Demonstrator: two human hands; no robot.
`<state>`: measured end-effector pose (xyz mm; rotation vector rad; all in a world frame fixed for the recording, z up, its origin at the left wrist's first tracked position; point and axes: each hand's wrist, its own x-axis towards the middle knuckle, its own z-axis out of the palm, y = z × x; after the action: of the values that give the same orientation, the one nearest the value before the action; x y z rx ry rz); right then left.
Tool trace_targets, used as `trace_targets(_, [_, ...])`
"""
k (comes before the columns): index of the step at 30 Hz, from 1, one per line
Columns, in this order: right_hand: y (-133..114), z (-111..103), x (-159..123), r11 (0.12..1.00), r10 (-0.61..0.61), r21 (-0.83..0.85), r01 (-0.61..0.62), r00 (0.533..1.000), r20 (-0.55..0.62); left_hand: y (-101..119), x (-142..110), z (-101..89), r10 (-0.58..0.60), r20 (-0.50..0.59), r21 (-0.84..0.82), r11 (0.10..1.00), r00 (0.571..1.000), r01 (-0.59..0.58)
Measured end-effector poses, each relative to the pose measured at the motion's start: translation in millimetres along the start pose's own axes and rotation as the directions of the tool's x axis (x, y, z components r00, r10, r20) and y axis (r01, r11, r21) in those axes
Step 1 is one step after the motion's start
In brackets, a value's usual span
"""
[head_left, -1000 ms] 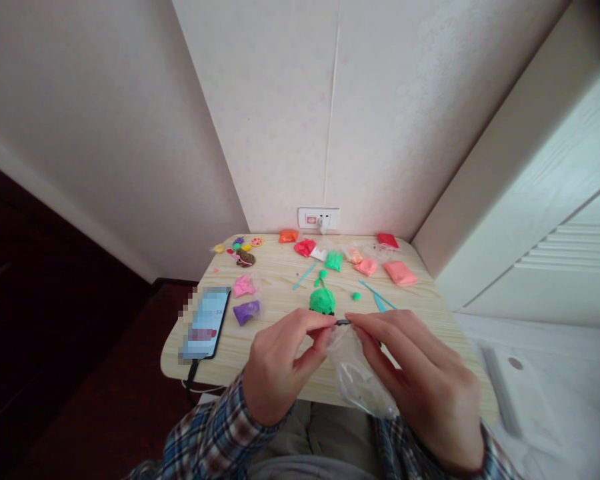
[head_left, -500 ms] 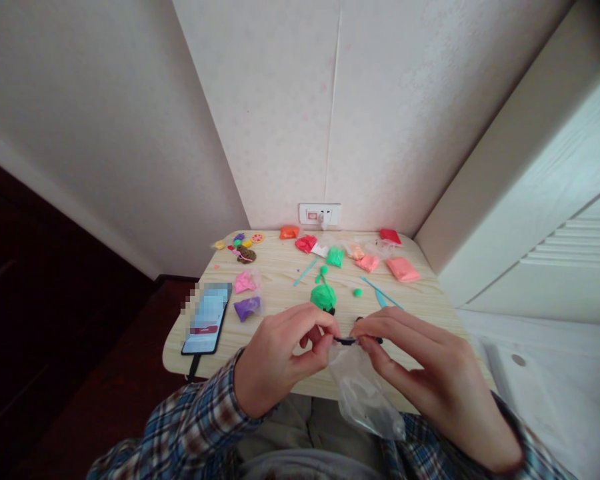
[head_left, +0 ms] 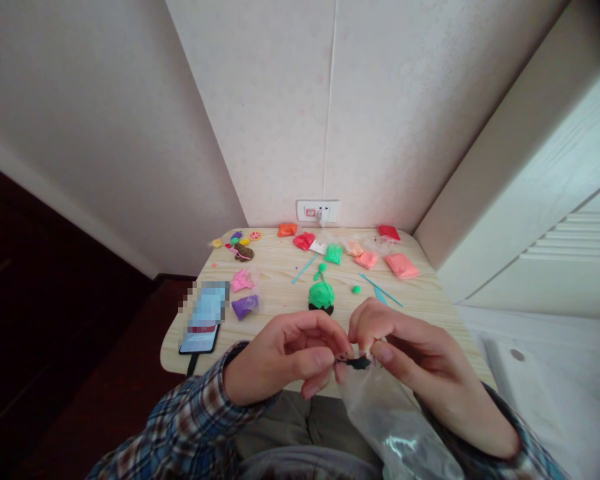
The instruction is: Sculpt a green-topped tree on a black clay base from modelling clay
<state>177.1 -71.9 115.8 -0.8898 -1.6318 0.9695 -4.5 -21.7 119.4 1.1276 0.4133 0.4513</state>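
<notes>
A clear plastic bag [head_left: 397, 413] hangs below the hands, a black lump [head_left: 359, 363] at its mouth. The right hand [head_left: 423, 357] pinches the bag's top edge between thumb and forefinger; the left hand [head_left: 285, 360] is curled with its fingertips at the opposite edge, though I cannot tell whether they grip it. Left of the left hand, a phone [head_left: 205, 327] lies on the bench [head_left: 280, 287]. Just beyond the hands sits a green ball [head_left: 321, 293] with a black base. Past the left hand lie purple [head_left: 245, 307] and pink packets [head_left: 242, 281]; past the right, a green bead [head_left: 357, 289], two blue tools [head_left: 387, 293] and, farther out, a coral packet [head_left: 401, 265]. Straight beyond the hands, a wall socket [head_left: 319, 211] stands behind the bench.
</notes>
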Motion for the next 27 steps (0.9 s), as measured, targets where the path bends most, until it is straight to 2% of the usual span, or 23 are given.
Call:
trace_targets(3, [4.0, 1.3, -4.4, 0.987, 0.078, 0.137, -0.078, 0.997, 0.010, 0.9, 0.5, 2.1, -0.028, 0.016, -0.030, 0.999, 0.999, 0.028])
trace_targets(6, [7.3, 3.3, -6.9, 0.928, 0.179, 0.323, -0.187, 0.982, 0.052, 0.4, 0.8, 6.2, -0.055, -0.004, -0.016, 0.998, 0.998, 0.055])
trace_targets(8, [9.4, 1.0, -6.9, 0.927, 0.192, 0.314, -0.203, 0.979, 0.067, -2.8, 0.8, 6.2, -0.063, -0.025, -0.015, 0.998, 0.998, 0.062])
trace_targets(10, [14.9, -5.3, -7.1, 0.969, 0.177, 0.170, -0.180, 0.984, 0.036, -8.1, 0.7, 2.6, -0.076, -0.087, -0.012, 0.997, 0.993, 0.075])
trace_targets(12, [27.6, -13.4, -9.7, 0.983, 0.171, -0.060, -0.175, 0.983, -0.070, -13.8, 0.5, -3.5, -0.086, -0.198, 0.018, 0.996, 0.976, 0.092])
trace_targets(13, [37.0, -16.8, -12.3, 0.963, 0.173, -0.182, -0.198, 0.974, -0.144, -16.3, 0.3, -6.9, -0.083, -0.262, 0.043, 0.994, 0.962, 0.098])
trace_targets(15, [60.4, -20.0, -19.6, 0.859, 0.151, -0.427, -0.281, 0.938, -0.312, -20.0, -0.2, -12.7, -0.058, -0.369, 0.093, 0.991, 0.928, 0.100])
trace_targets(16, [73.1, -19.5, -23.8, 0.785, 0.175, -0.528, -0.325, 0.933, -0.314, -21.1, -0.4, -14.8, -0.047, -0.403, 0.111, 0.989, 0.914, 0.100])
trace_targets(18, [96.5, -15.7, -31.5, 0.644, 0.213, -0.688, -0.333, 0.943, -0.258, -21.8, -0.7, -16.4, -0.032, -0.439, 0.134, 0.986, 0.898, 0.100])
trace_targets(20, [112.4, -11.9, -36.2, 0.575, 0.269, -0.754, -0.319, 0.943, -0.194, -20.9, -0.6, -15.2, -0.022, -0.451, 0.147, 0.984, 0.892, 0.099])
trace_targets(21, [116.2, -11.4, -37.1, 0.569, 0.287, -0.758, -0.319, 0.941, -0.180, -20.0, -0.4, -13.8, -0.018, -0.454, 0.155, 0.983, 0.891, 0.099])
trace_targets(23, [113.5, -14.4, -36.3, 0.611, 0.294, -0.710, -0.350, 0.933, -0.207, -18.2, 0.3, -10.6, -0.006, -0.463, 0.174, 0.980, 0.886, 0.098])
trace_targets(25, [97.1, -20.8, -33.3, 0.701, 0.252, -0.608, -0.373, 0.927, -0.277, -16.9, 1.4, -7.6, 0.007, -0.473, 0.195, 0.976, 0.881, 0.097])
trace_targets(27, [70.4, -25.3, -29.4, 0.819, 0.154, -0.492, -0.296, 0.939, -0.309, -16.5, 3.0, -5.0, 0.022, -0.479, 0.217, 0.972, 0.878, 0.094])
